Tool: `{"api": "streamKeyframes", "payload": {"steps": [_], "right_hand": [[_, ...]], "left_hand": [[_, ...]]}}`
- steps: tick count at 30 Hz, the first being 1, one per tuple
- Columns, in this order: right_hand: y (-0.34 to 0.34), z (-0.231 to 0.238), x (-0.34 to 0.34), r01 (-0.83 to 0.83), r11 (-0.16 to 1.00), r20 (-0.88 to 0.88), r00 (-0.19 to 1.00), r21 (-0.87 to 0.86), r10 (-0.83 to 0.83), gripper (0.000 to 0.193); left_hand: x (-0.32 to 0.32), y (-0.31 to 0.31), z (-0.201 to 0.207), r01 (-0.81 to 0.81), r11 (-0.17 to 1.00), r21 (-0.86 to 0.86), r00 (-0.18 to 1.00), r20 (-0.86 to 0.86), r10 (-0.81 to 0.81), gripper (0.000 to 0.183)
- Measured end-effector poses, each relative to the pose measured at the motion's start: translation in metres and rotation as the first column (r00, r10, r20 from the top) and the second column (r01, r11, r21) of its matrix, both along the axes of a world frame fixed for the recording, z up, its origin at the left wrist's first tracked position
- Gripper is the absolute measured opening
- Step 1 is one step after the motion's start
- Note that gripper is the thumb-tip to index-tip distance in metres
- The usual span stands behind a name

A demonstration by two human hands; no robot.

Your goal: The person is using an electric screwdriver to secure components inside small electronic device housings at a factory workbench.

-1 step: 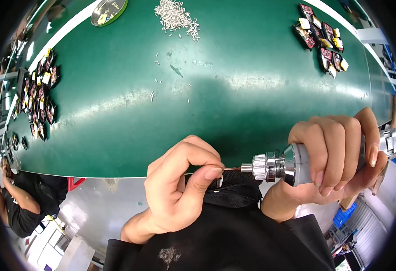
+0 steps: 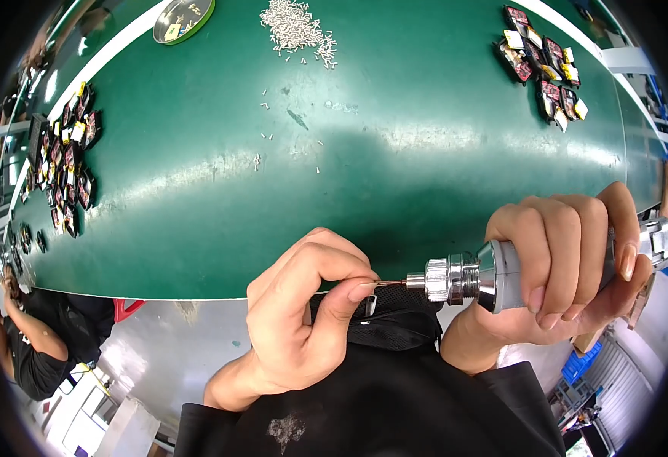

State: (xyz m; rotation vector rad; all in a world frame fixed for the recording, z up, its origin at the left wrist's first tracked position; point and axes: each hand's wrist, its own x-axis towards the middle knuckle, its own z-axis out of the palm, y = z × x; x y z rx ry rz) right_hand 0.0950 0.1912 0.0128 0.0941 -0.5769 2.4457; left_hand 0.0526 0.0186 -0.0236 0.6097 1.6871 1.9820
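Observation:
My right hand (image 2: 566, 255) is wrapped round the grey body of an electric screwdriver (image 2: 507, 274), which lies level and points left. From its knurled silver collar (image 2: 444, 281) a thin copper-coloured bit (image 2: 391, 282) sticks out. Thumb and forefinger of my left hand (image 2: 303, 312) are pinched together at the tip of that bit. Whether a small screw also sits between those fingertips is hidden. Both hands are above the near edge of the green table (image 2: 197, 228), in front of my black clothing.
Small silver screws (image 2: 296, 30) lie heaped at the far middle, with several strays nearer. A round green-rimmed tray (image 2: 184, 21) stands far left. Black parts with labels are grouped at left (image 2: 66, 164) and far right (image 2: 543, 65). Another person (image 2: 44, 335) sits at the left.
Almost nothing differs. The screwdriver and the fingers of my left hand have shifted very slightly; both grips are the same.

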Motion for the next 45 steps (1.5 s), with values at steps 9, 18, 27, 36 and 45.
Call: {"api": "streamKeyframes", "payload": {"steps": [9,18,27,36,45], "right_hand": [[0.008,-0.010,0.000,-0.021,0.999,0.009,1.000,-0.027,0.021,0.016],[0.006,-0.028,-0.001,0.028,0.998,0.068,0.997,-0.062,-0.023,0.018],[-0.016,-0.048,0.010,-0.026,0.981,0.167,0.984,-0.191,0.058,0.017],[-0.009,-0.051,0.013,-0.140,0.971,0.122,0.979,-0.192,0.165,0.011],[-0.015,-0.042,0.024,-0.154,0.916,0.205,0.948,-0.372,0.242,0.015]], "left_hand": [[-0.003,0.007,-0.006,-0.022,0.991,-0.133,0.959,-0.284,-0.016,0.013],[-0.072,-0.021,0.011,-0.242,0.940,-0.242,0.882,-0.457,0.109,0.046],[-0.288,0.018,0.032,-0.645,0.528,-0.553,0.485,-0.830,-0.275,0.035],[-0.340,0.080,0.004,-0.731,0.442,-0.519,0.414,-0.853,-0.317,0.033],[-0.251,0.085,0.037,-0.329,0.844,-0.424,0.472,-0.848,-0.242,0.026]]}}
